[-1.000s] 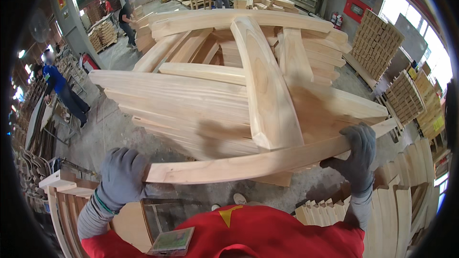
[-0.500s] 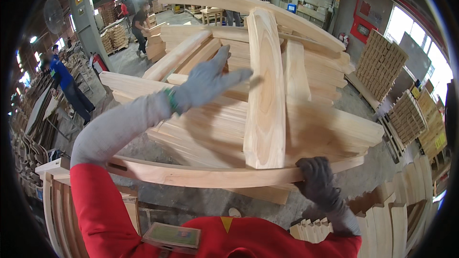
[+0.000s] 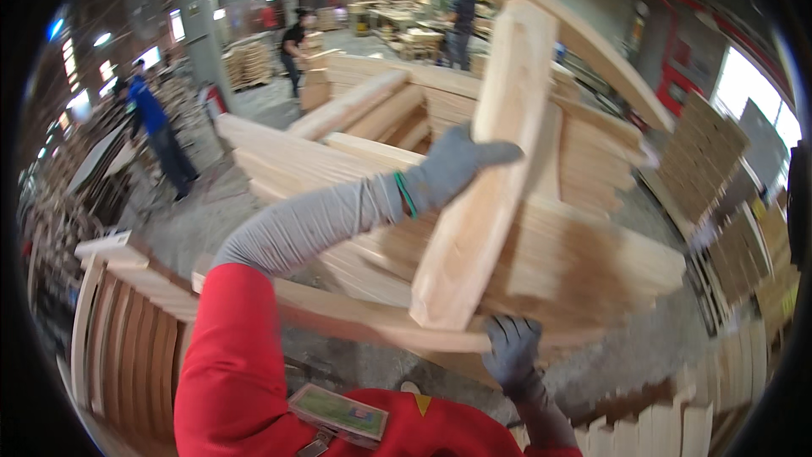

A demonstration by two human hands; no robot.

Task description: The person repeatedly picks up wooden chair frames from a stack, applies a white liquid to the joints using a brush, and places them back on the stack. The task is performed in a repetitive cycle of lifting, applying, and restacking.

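A pale wooden frame, two curved rails joined by one broad board, is tilted in front of me. My left hand (image 3: 461,167), in a grey glove, is closed on the left edge of the broad board (image 3: 495,195), with its thumb across the face; some of its fingers are hidden. The near rail (image 3: 355,311) runs low across my body. My right hand (image 3: 513,347), in a dark grey glove, has its fingers wrapped over this rail just right of the board's lower end. Up top, the far rail (image 3: 584,21) slopes down to the right.
Behind the frame lies a big stack of pale planks (image 3: 592,245). Slatted wooden pieces (image 3: 127,330) stand at lower left, more pieces (image 3: 651,432) at lower right. Loaded pallets (image 3: 698,156) line the right. One person in blue (image 3: 152,114) and others stand farther back.
My left hand has come down from the air onto the broad board. The frame has tipped, its top to the right. My right hand has shifted left with the near rail.
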